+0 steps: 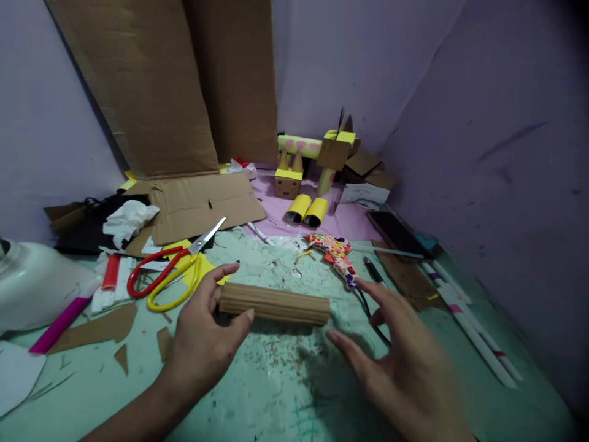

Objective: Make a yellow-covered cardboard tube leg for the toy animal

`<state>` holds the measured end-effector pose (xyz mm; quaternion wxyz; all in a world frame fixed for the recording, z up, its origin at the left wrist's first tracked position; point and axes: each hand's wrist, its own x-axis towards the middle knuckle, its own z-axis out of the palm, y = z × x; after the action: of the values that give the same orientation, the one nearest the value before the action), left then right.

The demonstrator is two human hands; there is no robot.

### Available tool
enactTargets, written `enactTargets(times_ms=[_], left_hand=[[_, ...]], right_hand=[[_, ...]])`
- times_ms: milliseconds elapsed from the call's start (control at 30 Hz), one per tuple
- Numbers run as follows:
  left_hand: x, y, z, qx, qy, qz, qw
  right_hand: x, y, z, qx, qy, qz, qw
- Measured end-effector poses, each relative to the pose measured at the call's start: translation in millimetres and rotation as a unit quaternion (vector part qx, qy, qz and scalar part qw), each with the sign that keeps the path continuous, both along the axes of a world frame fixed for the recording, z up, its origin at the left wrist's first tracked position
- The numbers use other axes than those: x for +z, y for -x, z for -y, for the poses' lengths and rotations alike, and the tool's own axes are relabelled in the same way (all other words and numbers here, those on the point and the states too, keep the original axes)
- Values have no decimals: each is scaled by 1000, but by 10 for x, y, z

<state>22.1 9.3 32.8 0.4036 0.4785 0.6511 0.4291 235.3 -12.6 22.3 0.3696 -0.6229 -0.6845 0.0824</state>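
In the head view, the left hand (202, 331) is curled around the left end of a corrugated cardboard tube (276, 305), with the thumb at its near side and the fingers behind it. The tube lies crosswise in front of the person, above the middle of the green-covered table (257, 387). The right hand (400, 356), slightly blurred, is spread wide and has hold of nothing; its thumb is near the tube's free end, while its index fingertip is close to the handle of a patterned glue gun (332, 247). Whether that fingertip touches the handle I cannot tell. A black pen (373, 270) lies right of the glue gun.

Left of the tube, open scissors (196, 247) with one red and one yellow handle lie partly over yellow paper (207, 270). Farther back, two yellow tubes (316, 211) lie side by side, before a small cardboard box with a drawn face (288, 186).
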Motion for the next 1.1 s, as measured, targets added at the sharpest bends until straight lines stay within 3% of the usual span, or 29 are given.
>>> enactTargets(times_ms=[100, 200, 433, 800, 933, 1033, 1100], left_hand=[[10, -57, 25, 13, 7, -25, 1000], [-17, -109, 49, 6, 19, -34, 999], [-50, -135, 30, -10, 43, 1, 999], [27, -134, 19, 2, 50, 89, 995], [16, -111, -8, 19, 42, 102, 994], [20, -87, -31, 21, 35, 109, 993], [29, -82, -31, 18, 21, 101, 994]], right_hand=[[53, 71, 8, 95, -149, 153, 972], [-3, 297, -57, 160, -163, 200, 953], [-248, 516, -211, 173, -186, 248, 935], [-255, 534, -274, 187, -197, 201, 941], [-195, 502, -283, 214, -155, 195, 945], [-28, 366, -318, 246, -85, 108, 959], [101, 223, -377, 227, -43, 0, 973]])
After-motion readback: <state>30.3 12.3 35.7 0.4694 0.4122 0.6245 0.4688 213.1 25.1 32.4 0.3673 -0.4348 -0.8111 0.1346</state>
